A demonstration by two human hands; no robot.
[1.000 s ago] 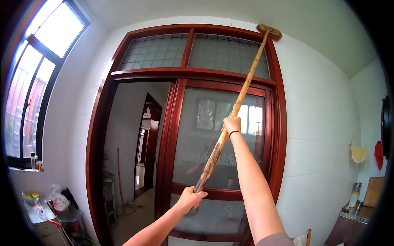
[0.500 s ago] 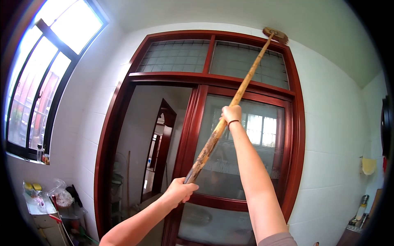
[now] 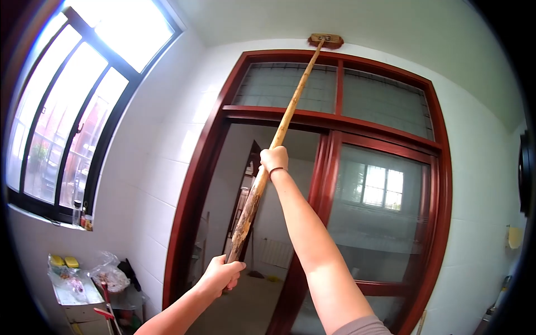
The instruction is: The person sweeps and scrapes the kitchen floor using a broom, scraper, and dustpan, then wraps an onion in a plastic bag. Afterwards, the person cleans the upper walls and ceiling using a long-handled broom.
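Note:
A long-handled broom (image 3: 291, 106) with a wooden pole slants up and away from me. Its broom head (image 3: 326, 41) is at the top of the wall, above the door frame, close to the ceiling; whether it touches is hard to tell. Wrapped round the middle of the pole is my right hand (image 3: 274, 158), with a dark band at the wrist. My left hand (image 3: 219, 276) grips the lower, rougher end of the pole. Behind the pole stands the dark red door frame (image 3: 192, 215), with glass panels over it.
The sliding glass door (image 3: 385, 223) covers the right half of the doorway, and a room shows through the left half. A barred window (image 3: 67, 123) is on the left wall, with small bottles (image 3: 77, 213) on its sill. Plastic bags (image 3: 111, 276) lie at lower left.
The broom head has moved left along the top of the wall, from above the right glass panel to above the left one. Both hands keep their grip. The view has shifted left.

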